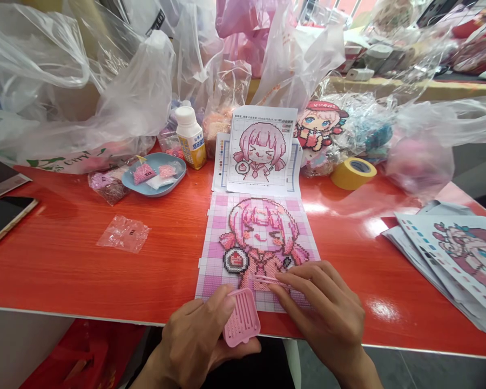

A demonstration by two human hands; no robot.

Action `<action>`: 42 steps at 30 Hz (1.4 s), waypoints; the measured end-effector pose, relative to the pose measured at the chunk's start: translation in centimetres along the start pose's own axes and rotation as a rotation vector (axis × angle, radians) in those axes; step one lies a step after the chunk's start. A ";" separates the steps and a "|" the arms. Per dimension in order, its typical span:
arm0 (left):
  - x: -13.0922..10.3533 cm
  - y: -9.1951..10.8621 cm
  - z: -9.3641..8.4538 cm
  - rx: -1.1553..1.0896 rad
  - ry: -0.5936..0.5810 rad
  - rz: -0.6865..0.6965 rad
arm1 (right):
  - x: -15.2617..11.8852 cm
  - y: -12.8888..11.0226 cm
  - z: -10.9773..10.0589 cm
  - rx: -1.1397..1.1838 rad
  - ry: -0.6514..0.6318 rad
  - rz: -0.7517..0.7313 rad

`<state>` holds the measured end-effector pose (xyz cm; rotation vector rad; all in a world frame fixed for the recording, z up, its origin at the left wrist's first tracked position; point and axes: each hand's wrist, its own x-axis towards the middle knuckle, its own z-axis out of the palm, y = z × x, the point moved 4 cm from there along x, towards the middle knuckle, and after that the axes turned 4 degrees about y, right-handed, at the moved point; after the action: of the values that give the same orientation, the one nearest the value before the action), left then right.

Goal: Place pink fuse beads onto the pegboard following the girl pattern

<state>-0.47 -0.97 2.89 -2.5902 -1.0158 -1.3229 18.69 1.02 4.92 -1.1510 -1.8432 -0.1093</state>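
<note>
My left hand (196, 332) grips a small pink bead tray (243, 317) with ridged grooves, held at the table's front edge; some beads lie in its grooves. Between the fingertips of my right hand (324, 308) is a pair of pink tweezers (269, 280), their tips over the lower part of the bead picture. That picture, a pink-haired figure made of fuse beads (263, 235), lies on a pegboard with a pink and white checked pattern (210, 273). Whether the tweezers hold a bead is too small to tell. Behind the board leans a printed pattern sheet (261, 181) of the same figure.
On the red table (170, 275) at left are a phone (6, 219), a small clear bag (123, 234) and a blue dish (132, 189) with bead packets. A bottle (189, 135) and yellow tape (353, 174) stand behind. Printed sheets (413, 259) lie right; plastic bags (133, 92) crowd the back.
</note>
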 end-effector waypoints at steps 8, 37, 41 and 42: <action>-0.9 -0.4 0.4 -0.039 0.015 -0.220 | 0.2 -0.5 -0.6 0.081 -0.014 -0.066; -0.9 -0.5 0.6 0.000 0.008 -0.203 | -0.2 -0.5 -0.1 0.147 -0.103 -0.100; -0.7 -0.5 0.3 0.024 0.019 -0.165 | 0.1 -0.3 -0.5 0.102 -0.015 -0.051; -0.6 -0.5 0.3 0.025 0.021 -0.153 | 0.1 -0.3 -0.6 0.087 0.002 -0.037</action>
<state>-0.81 -0.80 2.16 -2.5190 -1.2405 -1.3567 18.86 0.68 5.44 -1.0559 -1.8497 -0.0508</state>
